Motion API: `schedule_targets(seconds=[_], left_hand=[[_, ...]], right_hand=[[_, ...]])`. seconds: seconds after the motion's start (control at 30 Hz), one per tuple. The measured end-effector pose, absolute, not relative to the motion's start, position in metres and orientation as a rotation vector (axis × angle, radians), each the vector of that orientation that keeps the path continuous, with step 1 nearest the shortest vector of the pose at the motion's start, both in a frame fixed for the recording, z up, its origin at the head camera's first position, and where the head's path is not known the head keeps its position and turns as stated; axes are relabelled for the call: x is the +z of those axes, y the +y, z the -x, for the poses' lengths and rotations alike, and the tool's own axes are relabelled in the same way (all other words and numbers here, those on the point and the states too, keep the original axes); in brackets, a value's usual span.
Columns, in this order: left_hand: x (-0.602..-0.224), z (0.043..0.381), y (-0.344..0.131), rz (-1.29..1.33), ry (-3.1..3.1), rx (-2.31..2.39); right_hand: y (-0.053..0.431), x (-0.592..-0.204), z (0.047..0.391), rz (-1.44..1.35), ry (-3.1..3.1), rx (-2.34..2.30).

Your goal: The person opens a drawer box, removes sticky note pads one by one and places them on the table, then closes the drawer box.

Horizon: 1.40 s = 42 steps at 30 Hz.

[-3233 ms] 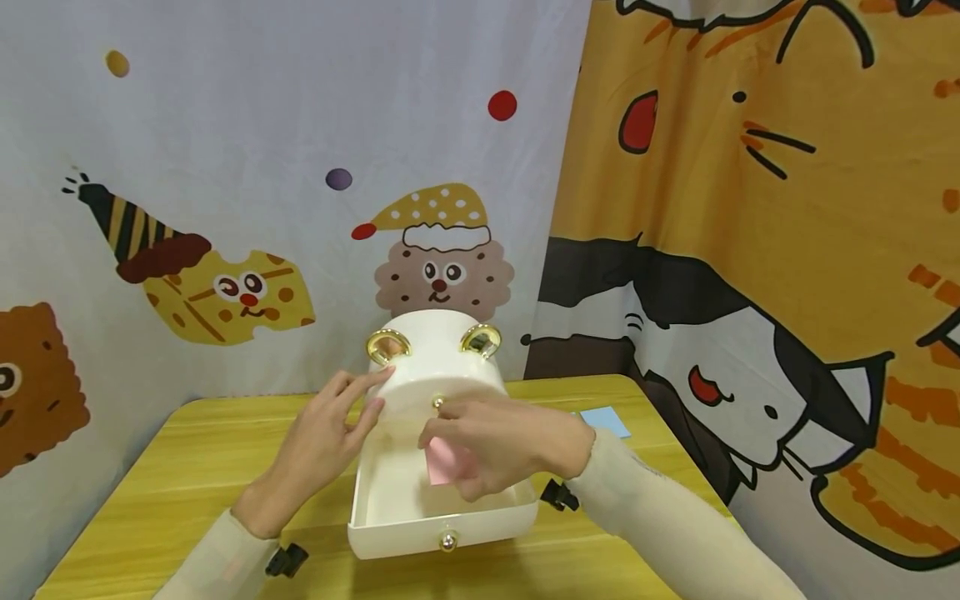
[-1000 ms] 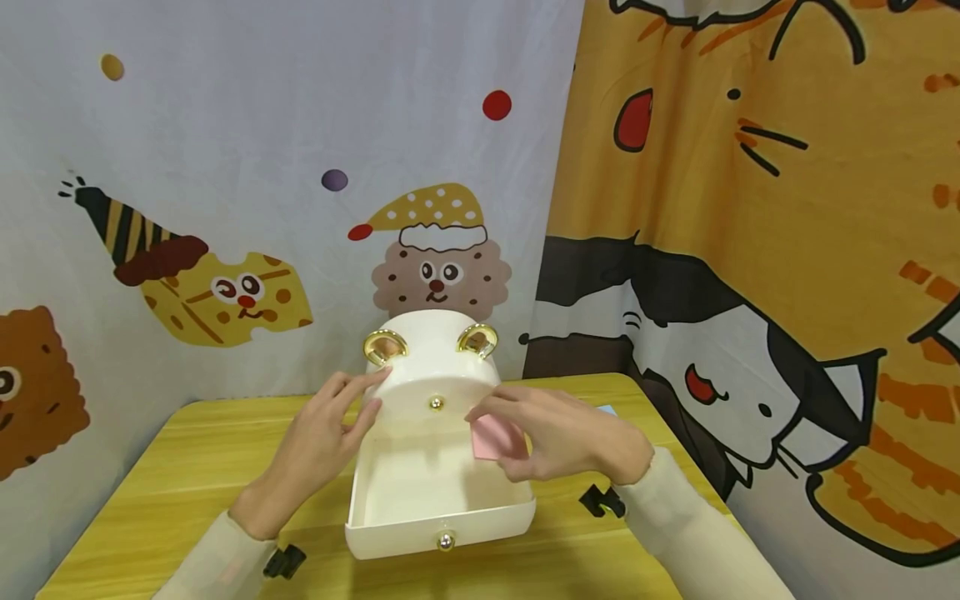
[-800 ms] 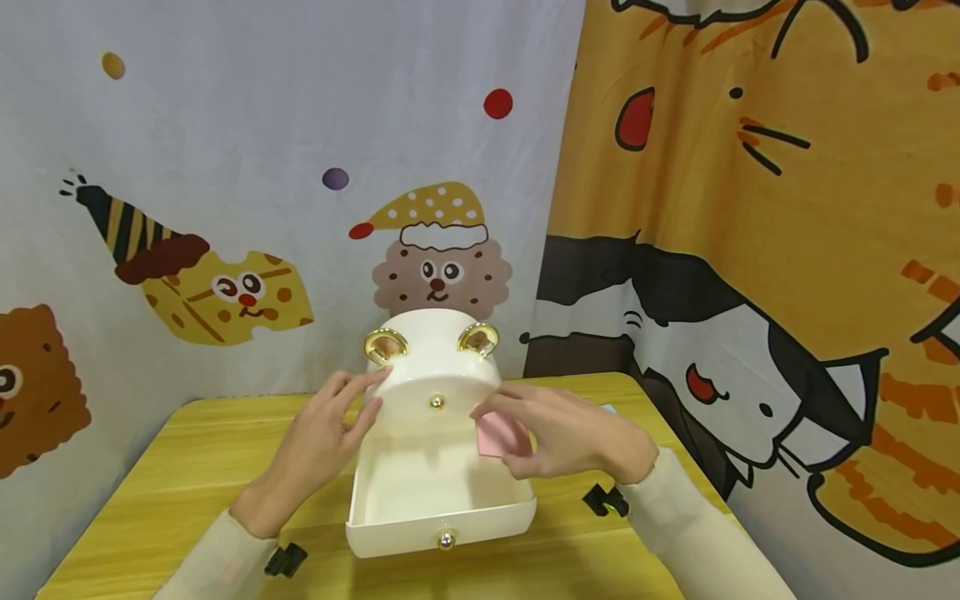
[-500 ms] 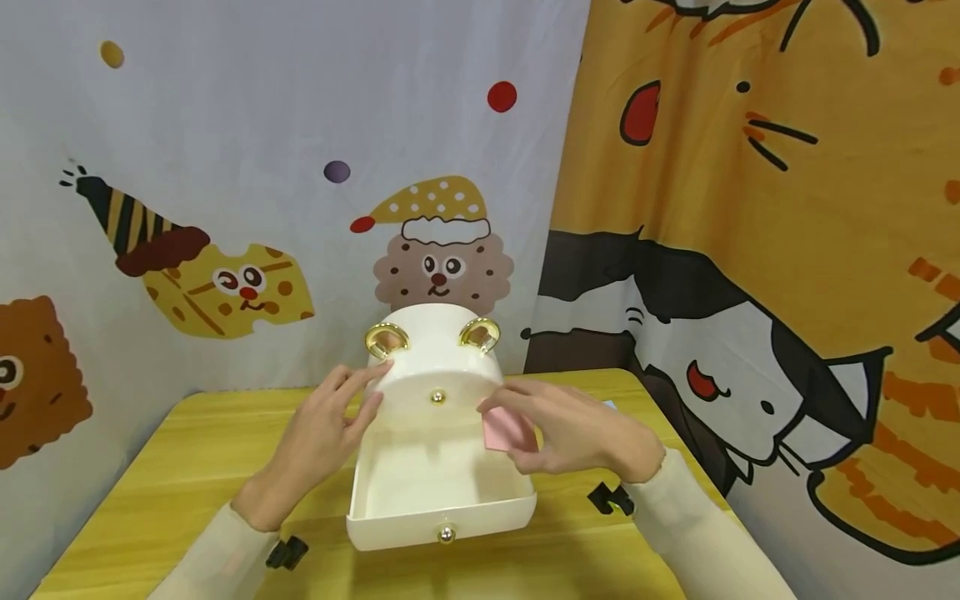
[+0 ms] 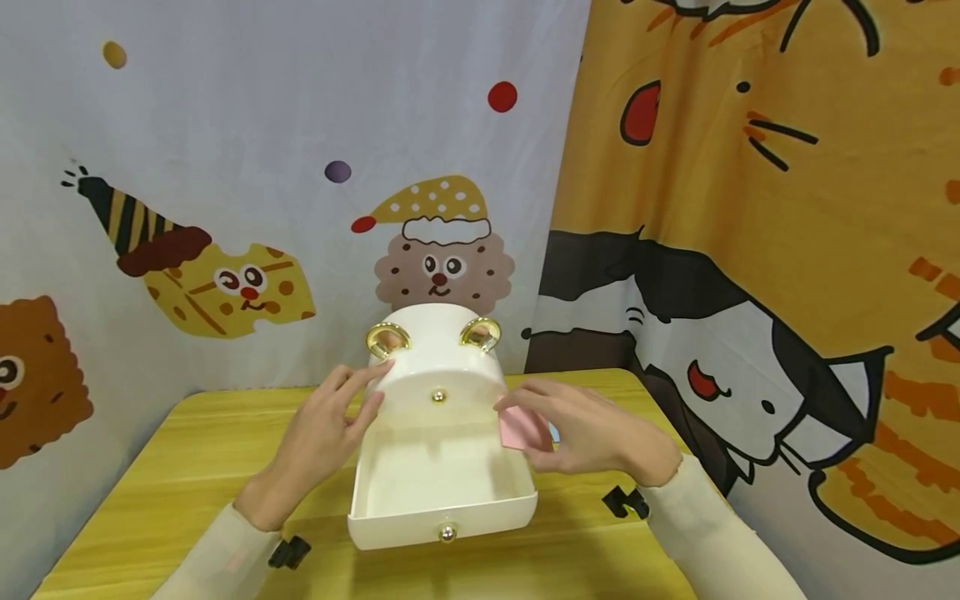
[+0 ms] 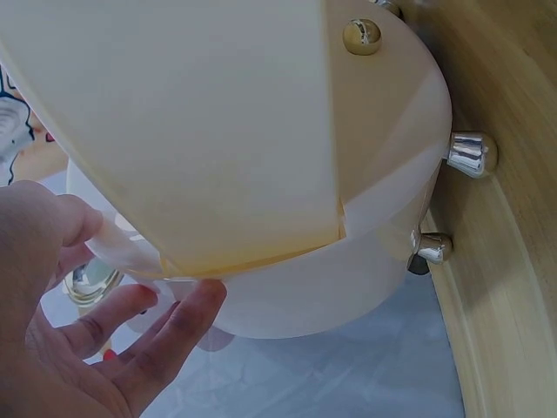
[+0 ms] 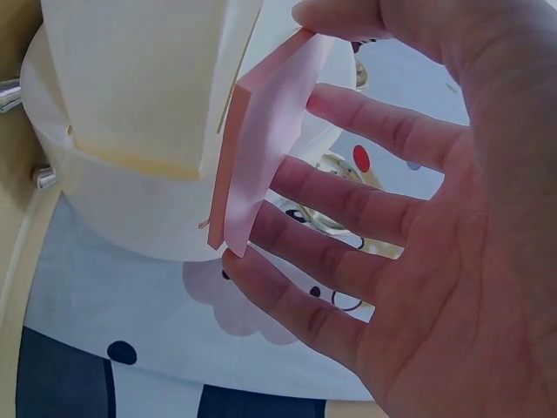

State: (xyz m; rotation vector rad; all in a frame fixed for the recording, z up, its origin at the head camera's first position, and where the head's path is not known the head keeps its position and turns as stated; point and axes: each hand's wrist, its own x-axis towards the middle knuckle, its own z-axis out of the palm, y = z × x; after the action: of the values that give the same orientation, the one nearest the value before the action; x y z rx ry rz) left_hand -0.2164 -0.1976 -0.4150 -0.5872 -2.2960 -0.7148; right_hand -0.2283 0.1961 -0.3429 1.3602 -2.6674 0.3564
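Right hand [image 5: 588,427]: right of centre, grip clamped on pink pad [image 5: 521,428].
Left hand [image 5: 315,433]: left of centre, grip apart, touching white box [image 5: 438,360].
Pink pad: thin, tilted.

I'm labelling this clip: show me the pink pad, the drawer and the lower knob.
Pink pad [image 7: 271,135], right wrist view: its broad face.
Drawer [image 5: 401,532], head view: its front wall.
Lower knob [image 5: 447,532], head view: its rounded front.
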Motion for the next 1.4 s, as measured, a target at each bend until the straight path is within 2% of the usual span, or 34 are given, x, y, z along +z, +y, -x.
schedule_targets(seconds=[1.4], left_hand=[[-0.418, 0.217, -0.198, 0.580, -2.300, -0.716]], right_hand=[[0.221, -0.365, 0.235, -1.259, -2.741, 0.451]])
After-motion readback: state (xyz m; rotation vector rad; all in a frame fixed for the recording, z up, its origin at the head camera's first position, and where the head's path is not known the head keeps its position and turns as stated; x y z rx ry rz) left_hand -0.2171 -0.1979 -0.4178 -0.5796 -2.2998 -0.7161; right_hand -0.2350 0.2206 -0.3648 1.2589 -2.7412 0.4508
